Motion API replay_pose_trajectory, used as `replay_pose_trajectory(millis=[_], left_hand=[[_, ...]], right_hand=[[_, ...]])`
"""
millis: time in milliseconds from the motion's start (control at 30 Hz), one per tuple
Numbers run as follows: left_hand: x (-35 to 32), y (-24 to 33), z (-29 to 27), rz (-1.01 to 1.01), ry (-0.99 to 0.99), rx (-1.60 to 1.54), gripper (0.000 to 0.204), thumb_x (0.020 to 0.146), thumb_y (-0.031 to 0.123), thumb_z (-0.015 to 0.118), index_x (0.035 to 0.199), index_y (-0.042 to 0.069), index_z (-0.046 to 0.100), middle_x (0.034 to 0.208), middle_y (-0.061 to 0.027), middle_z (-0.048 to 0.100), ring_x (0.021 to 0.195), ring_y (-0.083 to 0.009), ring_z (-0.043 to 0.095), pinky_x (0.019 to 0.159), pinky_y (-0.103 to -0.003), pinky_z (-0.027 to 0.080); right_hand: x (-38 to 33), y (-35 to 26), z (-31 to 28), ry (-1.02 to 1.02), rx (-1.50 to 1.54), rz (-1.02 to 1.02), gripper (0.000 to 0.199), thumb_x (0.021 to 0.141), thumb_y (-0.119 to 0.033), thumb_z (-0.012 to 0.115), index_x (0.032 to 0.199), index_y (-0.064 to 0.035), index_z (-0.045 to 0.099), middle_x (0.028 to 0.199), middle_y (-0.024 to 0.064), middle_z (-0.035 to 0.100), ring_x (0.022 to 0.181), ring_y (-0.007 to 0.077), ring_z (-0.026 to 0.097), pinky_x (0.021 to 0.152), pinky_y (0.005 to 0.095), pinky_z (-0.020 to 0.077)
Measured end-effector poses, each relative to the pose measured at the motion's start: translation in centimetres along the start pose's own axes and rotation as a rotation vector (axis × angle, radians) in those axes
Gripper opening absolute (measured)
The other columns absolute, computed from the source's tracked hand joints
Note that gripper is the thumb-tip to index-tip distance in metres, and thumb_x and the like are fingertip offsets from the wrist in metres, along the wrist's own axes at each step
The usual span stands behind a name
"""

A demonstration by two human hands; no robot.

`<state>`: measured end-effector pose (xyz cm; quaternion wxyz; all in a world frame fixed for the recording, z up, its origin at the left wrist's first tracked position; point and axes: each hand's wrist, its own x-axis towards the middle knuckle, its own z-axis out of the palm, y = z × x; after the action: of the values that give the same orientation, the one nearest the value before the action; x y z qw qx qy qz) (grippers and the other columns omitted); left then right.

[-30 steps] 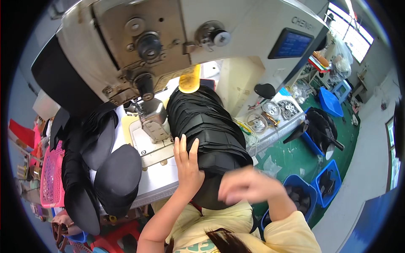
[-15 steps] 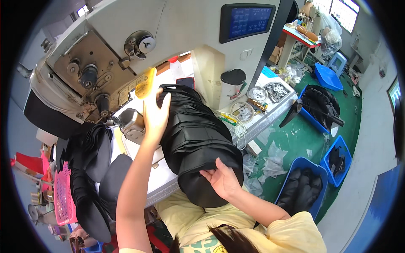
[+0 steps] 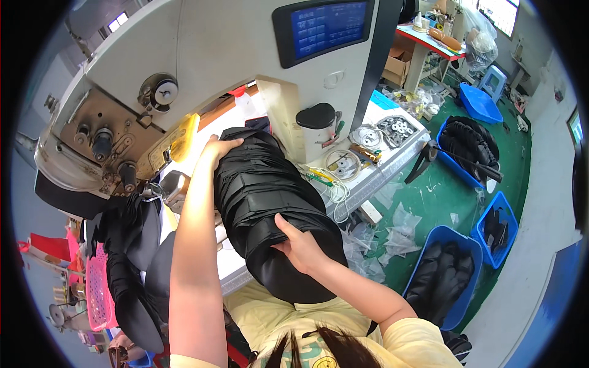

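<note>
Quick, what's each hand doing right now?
Left hand: touching the far end of the black stack; grip can't be told.
Right hand: closed, holding the stack's near edge.

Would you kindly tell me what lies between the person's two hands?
In the head view, the stack of black pieces stretches between the left hand at its far end and the right hand at its near end.
</note>
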<state>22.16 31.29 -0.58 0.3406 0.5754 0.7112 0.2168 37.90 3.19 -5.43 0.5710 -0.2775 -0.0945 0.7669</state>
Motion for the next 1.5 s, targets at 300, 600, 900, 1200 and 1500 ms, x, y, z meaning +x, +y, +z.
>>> replay_pose_trajectory(millis=[300, 600, 900, 1200, 1500], left_hand=[[-7.9, 1.2, -2.5, 0.345, 0.253, 0.088, 0.073, 0.079, 0.018, 0.074, 0.141, 0.001, 0.04, 0.122, -0.0175, 0.06, 0.108, -0.0241, 0.059, 0.092, -0.033, 0.048], [-22.7, 5.4, -2.0, 0.699, 0.234, -0.118, 0.071, 0.086, 0.029, 0.069, 0.144, 0.002, 0.038, 0.145, -0.0163, 0.041, 0.134, -0.0233, 0.039, 0.11, -0.033, 0.028], [-38.4, 5.9, 3.4, 1.219, 0.453, -0.25, 0.088, 0.089, 0.055, 0.051, 0.145, -0.007, 0.025, 0.151, -0.0211, 0.027, 0.14, -0.0321, 0.027, 0.115, -0.042, 0.02], [-42.4, 5.6, 16.7, 1.362, -0.566, -0.373, 0.102, 0.082, 0.044, 0.07, 0.151, 0.003, 0.007, 0.155, -0.0264, 0.008, 0.141, -0.0392, 0.021, 0.113, -0.048, 0.02], [-46.1, 3.9, 30.8, 0.783, -1.317, -0.298, 0.098, 0.087, 0.025, 0.067, 0.152, 0.002, -0.002, 0.155, -0.0237, 0.015, 0.144, -0.0329, 0.021, 0.115, -0.042, 0.021]], right_hand=[[0.6, -0.8, -1.4, -0.283, 0.259, 0.045, 0.044, 0.096, -0.036, 0.056, 0.127, -0.0056, 0.053, 0.122, 0.0073, 0.061, 0.113, 0.0206, 0.058, 0.101, 0.0392, 0.0432], [-6.1, -2.8, -1.4, -0.24, 0.421, 0.015, 0.05, 0.091, -0.034, 0.062, 0.129, -0.0029, 0.051, 0.126, 0.0109, 0.06, 0.116, 0.0252, 0.057, 0.105, 0.0416, 0.0404], [-15.2, -6.5, -9.9, -0.572, 0.513, -0.229, 0.046, 0.091, -0.029, 0.055, 0.126, 0.0008, 0.054, 0.122, 0.0143, 0.063, 0.11, 0.0281, 0.061, 0.102, 0.0429, 0.0443], [-26.7, -7.0, -19.1, -0.488, 0.532, -0.741, 0.046, 0.092, -0.03, 0.054, 0.127, 0.0002, 0.054, 0.124, 0.0136, 0.062, 0.112, 0.0289, 0.06, 0.103, 0.0434, 0.0432], [-35.6, -3.7, -28.9, -0.07, 0.454, -1.155, 0.046, 0.092, -0.031, 0.054, 0.127, 0.0001, 0.054, 0.125, 0.0132, 0.061, 0.114, 0.0293, 0.059, 0.103, 0.0438, 0.0424]])
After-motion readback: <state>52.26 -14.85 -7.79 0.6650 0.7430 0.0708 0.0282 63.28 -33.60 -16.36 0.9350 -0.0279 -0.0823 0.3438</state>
